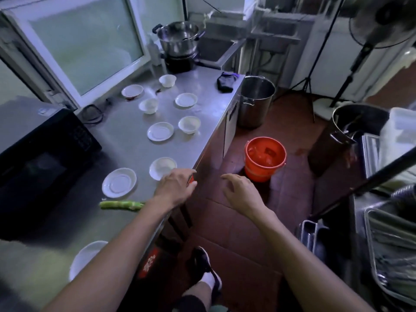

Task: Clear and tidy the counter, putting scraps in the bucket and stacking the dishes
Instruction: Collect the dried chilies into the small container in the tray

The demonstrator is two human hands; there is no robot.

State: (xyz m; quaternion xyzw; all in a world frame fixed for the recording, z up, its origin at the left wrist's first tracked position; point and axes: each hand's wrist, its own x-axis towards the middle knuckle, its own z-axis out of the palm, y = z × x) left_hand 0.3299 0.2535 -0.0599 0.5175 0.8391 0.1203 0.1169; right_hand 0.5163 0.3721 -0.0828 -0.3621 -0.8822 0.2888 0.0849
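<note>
A small red scrap (191, 179) is gripped by the left hand (174, 188) at the counter (126, 149) edge, while the right hand (238, 192) is held open above the floor near the orange bucket (265, 159).

Red label (148, 263) under the counter edge — characters blurred, unreadable.

5 saucers (160, 131); 5 bowls (189, 124)

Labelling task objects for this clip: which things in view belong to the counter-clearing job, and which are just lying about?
Job:
- orange bucket on the floor
- green vegetable scrap on the counter
- white saucers, e.g.
- white bowls, e.g.
- small red thing at the left hand, identity unclear

Lying about:
- microwave
- steel pot
- dark cloth
- tall steel bin
- fan
</note>
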